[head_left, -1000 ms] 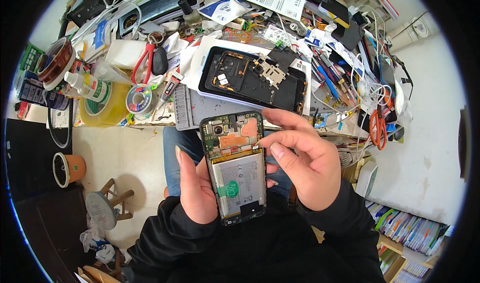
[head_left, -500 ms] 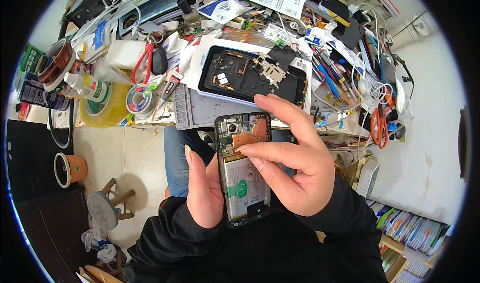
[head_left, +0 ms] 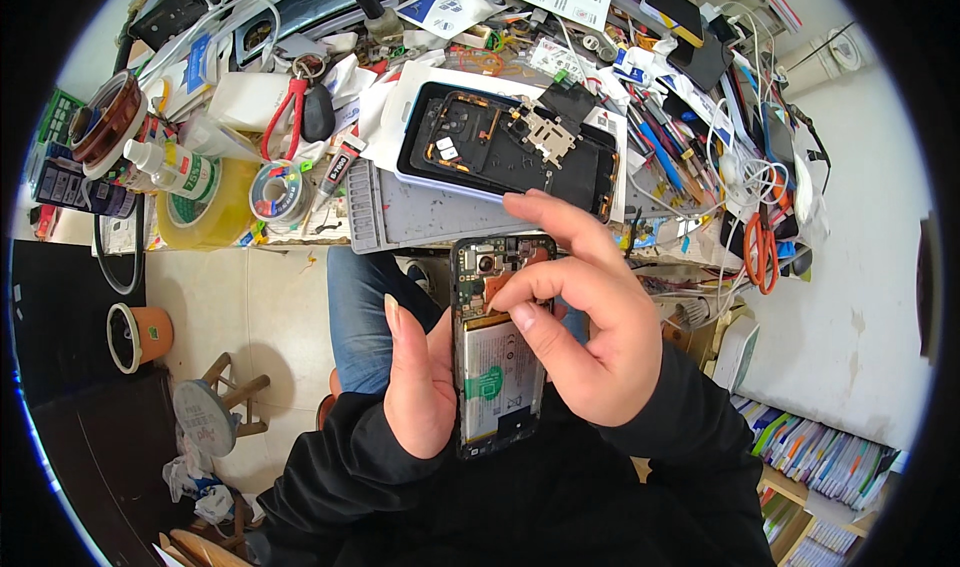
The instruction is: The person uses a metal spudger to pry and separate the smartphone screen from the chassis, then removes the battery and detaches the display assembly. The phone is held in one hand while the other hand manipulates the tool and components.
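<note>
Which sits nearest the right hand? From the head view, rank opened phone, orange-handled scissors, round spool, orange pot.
From the right hand:
1. Opened phone: left, under its fingertips.
2. Orange-handled scissors: right, at bench edge.
3. Round spool: left, benchtop.
4. Orange pot: far left, floor.

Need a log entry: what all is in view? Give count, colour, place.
Opened phone: one, black frame, picture centre
Battery: one, silvery, in the phone
Housing: one, black, bench middle
Metal plate: one, silvery, on the housing
Mat: one, grey, bench front
Strap: one, red, bench left
Bottle: one, white and green, bench left
Scissors: one pair, orange, bench right
Pot: one, orange, floor left
Stool: one, grey, floor left
Slim packs: many, mixed colours, lower right
Bench clutter: uncountable, mixed colours
Sleeves: two, black, lower edge
Left hand: one, holding phone
Right hand: one, over phone
</note>
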`<state>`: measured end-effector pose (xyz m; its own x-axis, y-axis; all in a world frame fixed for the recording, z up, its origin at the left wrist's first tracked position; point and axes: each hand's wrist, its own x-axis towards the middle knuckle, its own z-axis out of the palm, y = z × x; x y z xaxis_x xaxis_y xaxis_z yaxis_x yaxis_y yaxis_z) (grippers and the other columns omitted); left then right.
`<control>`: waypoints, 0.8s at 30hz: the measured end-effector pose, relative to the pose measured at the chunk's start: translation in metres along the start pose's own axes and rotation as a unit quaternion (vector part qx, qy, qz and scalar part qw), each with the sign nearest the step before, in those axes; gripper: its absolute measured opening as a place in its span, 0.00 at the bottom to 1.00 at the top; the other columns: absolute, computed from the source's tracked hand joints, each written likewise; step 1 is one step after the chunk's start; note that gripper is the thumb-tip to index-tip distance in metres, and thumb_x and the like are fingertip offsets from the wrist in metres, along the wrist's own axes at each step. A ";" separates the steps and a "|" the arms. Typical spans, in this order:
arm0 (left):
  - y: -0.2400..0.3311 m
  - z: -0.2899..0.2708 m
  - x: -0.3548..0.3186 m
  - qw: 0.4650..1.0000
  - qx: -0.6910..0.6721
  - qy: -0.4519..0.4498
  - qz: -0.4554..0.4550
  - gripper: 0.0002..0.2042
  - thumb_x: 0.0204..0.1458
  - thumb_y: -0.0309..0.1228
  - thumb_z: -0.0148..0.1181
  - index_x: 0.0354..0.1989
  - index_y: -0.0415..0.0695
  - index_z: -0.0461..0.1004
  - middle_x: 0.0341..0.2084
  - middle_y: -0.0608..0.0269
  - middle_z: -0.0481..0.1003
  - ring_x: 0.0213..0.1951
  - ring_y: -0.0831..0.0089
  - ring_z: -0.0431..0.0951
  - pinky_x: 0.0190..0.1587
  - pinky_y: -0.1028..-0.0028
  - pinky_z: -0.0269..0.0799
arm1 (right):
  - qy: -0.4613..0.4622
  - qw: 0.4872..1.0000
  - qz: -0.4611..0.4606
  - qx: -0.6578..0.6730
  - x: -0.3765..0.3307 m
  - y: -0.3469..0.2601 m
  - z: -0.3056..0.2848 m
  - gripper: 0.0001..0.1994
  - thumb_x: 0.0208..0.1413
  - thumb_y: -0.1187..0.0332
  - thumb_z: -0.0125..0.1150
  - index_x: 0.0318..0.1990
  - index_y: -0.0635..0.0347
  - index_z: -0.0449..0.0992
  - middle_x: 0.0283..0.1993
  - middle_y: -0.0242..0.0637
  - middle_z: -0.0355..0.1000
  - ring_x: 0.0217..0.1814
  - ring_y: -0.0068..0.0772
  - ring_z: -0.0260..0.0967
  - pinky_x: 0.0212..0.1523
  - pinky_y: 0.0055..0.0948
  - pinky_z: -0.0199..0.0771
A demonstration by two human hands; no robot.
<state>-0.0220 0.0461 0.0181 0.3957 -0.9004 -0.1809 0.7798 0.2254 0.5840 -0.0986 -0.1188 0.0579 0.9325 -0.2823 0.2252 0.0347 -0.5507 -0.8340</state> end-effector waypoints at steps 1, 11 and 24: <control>0.000 0.000 0.000 1.000 0.007 0.001 -0.001 0.52 0.65 0.72 0.14 0.78 0.34 0.50 0.74 0.49 0.61 0.73 0.58 0.64 0.75 0.59 0.58 | -0.005 1.000 0.004 0.019 -0.001 -0.001 0.000 0.10 0.56 0.80 0.63 0.44 0.60 0.84 0.69 0.54 0.68 0.74 0.57 0.63 0.66 0.46 0.70; -0.005 -0.010 0.002 0.990 0.011 0.078 0.115 0.50 0.66 0.72 0.18 0.78 0.38 0.53 0.71 0.49 0.65 0.68 0.57 0.70 0.70 0.57 0.65 | 0.033 0.999 -0.003 -0.010 -0.017 -0.018 0.008 0.16 0.55 0.80 0.67 0.51 0.63 0.83 0.56 0.46 0.74 0.53 0.42 0.75 0.47 0.32 0.77; -0.019 -0.027 0.005 0.968 0.066 0.080 0.230 0.50 0.65 0.72 0.19 0.77 0.36 0.53 0.69 0.48 0.65 0.66 0.57 0.71 0.69 0.58 0.67 | 0.027 0.972 0.129 0.196 -0.028 -0.013 0.047 0.15 0.57 0.81 0.70 0.52 0.67 0.79 0.47 0.39 0.77 0.51 0.31 0.76 0.54 0.30 0.75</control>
<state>-0.0214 0.0473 -0.0153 0.7643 -0.6448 0.0090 0.4387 0.5302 0.7255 -0.1086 -0.0669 0.0385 0.9083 -0.4183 0.0017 -0.0527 -0.1184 -0.9916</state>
